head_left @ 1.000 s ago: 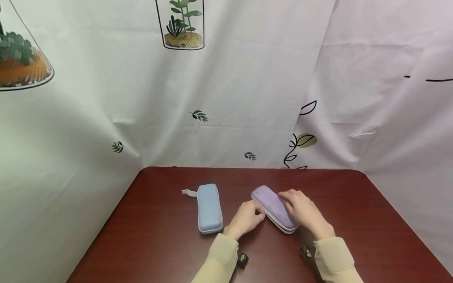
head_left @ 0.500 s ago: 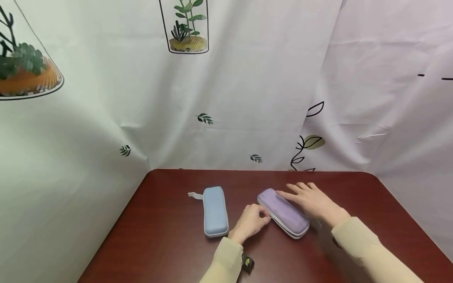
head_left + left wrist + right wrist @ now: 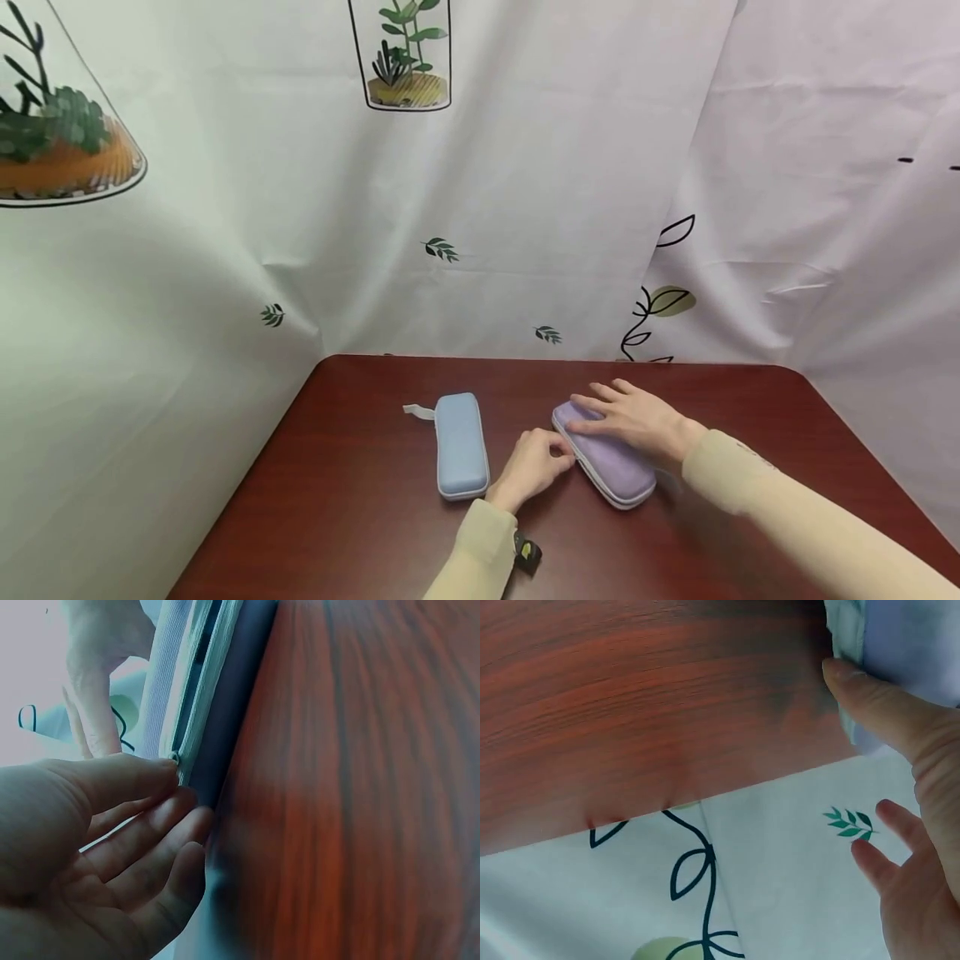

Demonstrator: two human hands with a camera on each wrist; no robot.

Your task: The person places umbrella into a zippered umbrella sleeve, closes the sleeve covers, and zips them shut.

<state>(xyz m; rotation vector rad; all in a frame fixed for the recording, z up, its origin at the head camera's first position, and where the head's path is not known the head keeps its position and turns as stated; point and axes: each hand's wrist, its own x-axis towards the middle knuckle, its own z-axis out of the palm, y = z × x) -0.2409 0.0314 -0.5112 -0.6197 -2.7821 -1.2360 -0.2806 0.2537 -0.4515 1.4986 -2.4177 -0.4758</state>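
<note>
A purple zippered case [image 3: 621, 473] lies slantwise on the table, with a pale zipper along its side. At its left side, my left hand [image 3: 528, 468] pinches the small zipper pull [image 3: 175, 757] between thumb and fingers. A dark gap shows between the zipper tapes [image 3: 204, 682] beyond the pull in the left wrist view. My right hand [image 3: 637, 421] rests over the case's far half, fingers spread. In the right wrist view its thumb [image 3: 877, 701] touches the case's edge. The case's inside is hidden.
A blue zippered case [image 3: 461, 448] with a white wrist strap [image 3: 417, 412] lies left of my left hand. The dark red-brown table [image 3: 337, 517] ends at a white printed curtain [image 3: 495, 208] behind and at the sides.
My right hand has lifted from the purple case's right side and come down over its far half, its forearm now reaching in from the right. The left hand stays at the zipper.
</note>
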